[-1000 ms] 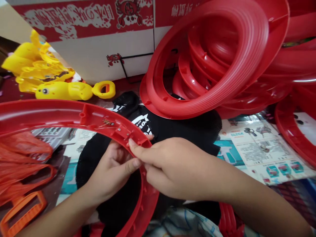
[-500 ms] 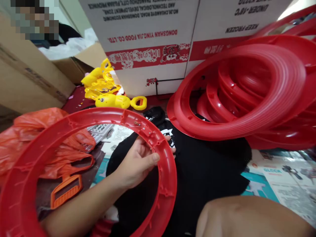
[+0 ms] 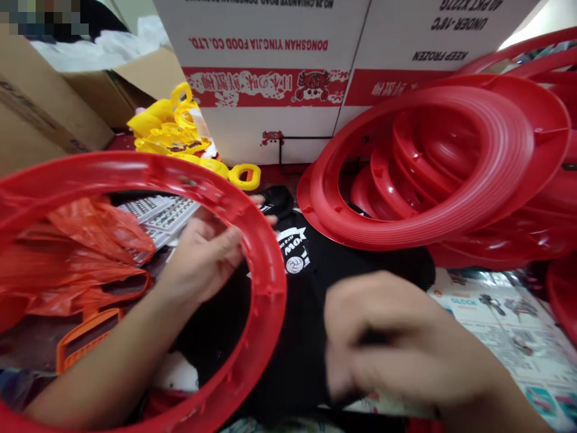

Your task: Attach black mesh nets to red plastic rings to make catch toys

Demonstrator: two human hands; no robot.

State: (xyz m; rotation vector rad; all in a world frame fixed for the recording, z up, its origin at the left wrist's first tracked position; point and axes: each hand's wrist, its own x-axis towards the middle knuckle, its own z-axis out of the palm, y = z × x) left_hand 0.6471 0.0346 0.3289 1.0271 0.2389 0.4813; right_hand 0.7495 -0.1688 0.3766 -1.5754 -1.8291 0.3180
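My left hand (image 3: 205, 249) holds a large red plastic ring (image 3: 265, 282) by its far right side, thumb on the inner edge and fingers behind it. The ring's hollow, ribbed face is turned up towards me, with a few small specks in its channel. To the right of the ring, my right hand (image 3: 387, 337) is curled with its fingertips pinched together, blurred by motion; whatever it may hold cannot be made out. Below both hands spreads a black cloth (image 3: 306, 313) with a white printed emblem (image 3: 294, 249).
Stacked red rings (image 3: 428, 231) lean at the right before white cartons (image 3: 270, 54). Yellow plastic toy parts (image 3: 169, 135) lie at the back left. An orange plastic bag (image 3: 85, 252) and grey trays of small parts (image 3: 166, 216) lie left. Printed sheets (image 3: 491, 319) cover the right.
The red ring and my left hand have shifted left and slightly up in view. My right hand has come in from the lower right, beside the ring. The view has turned a little.
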